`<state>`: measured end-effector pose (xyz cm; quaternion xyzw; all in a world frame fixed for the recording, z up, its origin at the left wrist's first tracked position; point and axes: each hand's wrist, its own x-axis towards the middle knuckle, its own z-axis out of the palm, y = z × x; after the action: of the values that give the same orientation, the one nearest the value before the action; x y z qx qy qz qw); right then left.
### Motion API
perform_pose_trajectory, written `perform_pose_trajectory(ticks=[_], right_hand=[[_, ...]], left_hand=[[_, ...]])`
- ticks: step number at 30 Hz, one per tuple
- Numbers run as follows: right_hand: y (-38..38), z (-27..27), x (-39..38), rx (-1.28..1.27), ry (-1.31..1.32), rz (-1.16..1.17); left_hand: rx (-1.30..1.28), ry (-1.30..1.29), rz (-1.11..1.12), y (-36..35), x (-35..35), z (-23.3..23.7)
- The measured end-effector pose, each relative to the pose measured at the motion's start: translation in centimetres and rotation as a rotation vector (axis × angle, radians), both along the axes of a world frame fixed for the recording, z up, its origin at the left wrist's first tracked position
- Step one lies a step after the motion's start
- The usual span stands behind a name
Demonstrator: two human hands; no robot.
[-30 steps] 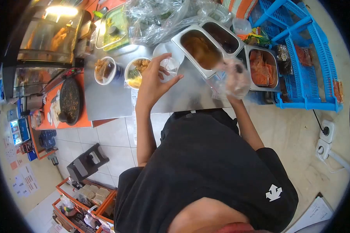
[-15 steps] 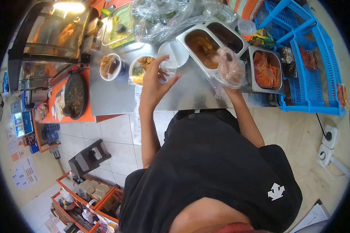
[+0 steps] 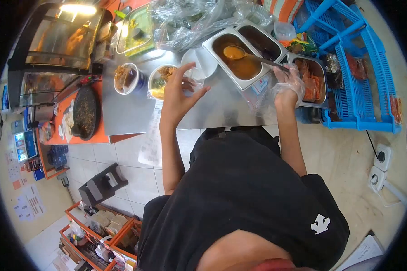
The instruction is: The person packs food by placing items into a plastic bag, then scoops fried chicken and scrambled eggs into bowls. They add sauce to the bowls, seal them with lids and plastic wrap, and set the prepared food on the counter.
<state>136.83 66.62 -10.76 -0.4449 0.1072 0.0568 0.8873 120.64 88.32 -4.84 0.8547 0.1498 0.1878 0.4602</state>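
My left hand [image 3: 180, 97] grips a small clear plastic cup [image 3: 192, 81] standing on the steel counter [image 3: 212, 108], just beside a bowl of mixed food [image 3: 160, 80]. My right hand [image 3: 288, 83], covered by a thin plastic glove, holds the long handle of a ladle [image 3: 239, 53]. The ladle's bowl is lifted over a steel tray of brown sauce [image 3: 234, 56] and is full of orange-brown sauce.
A darker sauce tray [image 3: 261, 41] and a tray of red pieces [image 3: 307, 79] stand to the right. A second food bowl [image 3: 125, 77], a white plate [image 3: 202, 61], crumpled plastic wrap [image 3: 185, 18], a blue crate [image 3: 355, 72], a glass warmer [image 3: 61, 36] and a dark pan [image 3: 84, 113] surround them.
My right hand has drawn back from over the brown sauce tray toward the counter's edge, and the ladle now shows lifted with sauce in it. My left hand stays on the cup.
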Motion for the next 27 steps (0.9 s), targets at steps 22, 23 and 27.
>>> perform_pose_trajectory(ticks=[22,23,27], right_hand=[[-2.4,-0.4,-0.6,-0.014,-0.17,-0.036],[-2.5,-0.4,-0.3,0.016,-0.118,-0.038],[-2.9,-1.4,0.4,0.07,-0.047,0.019]], left_hand=[[0.252,-0.017,0.118,-2.3,1.9,0.8],[0.253,-0.019,0.126,-2.5,1.8,0.8],[0.272,-0.033,0.161,-3.3,2.1,1.2]])
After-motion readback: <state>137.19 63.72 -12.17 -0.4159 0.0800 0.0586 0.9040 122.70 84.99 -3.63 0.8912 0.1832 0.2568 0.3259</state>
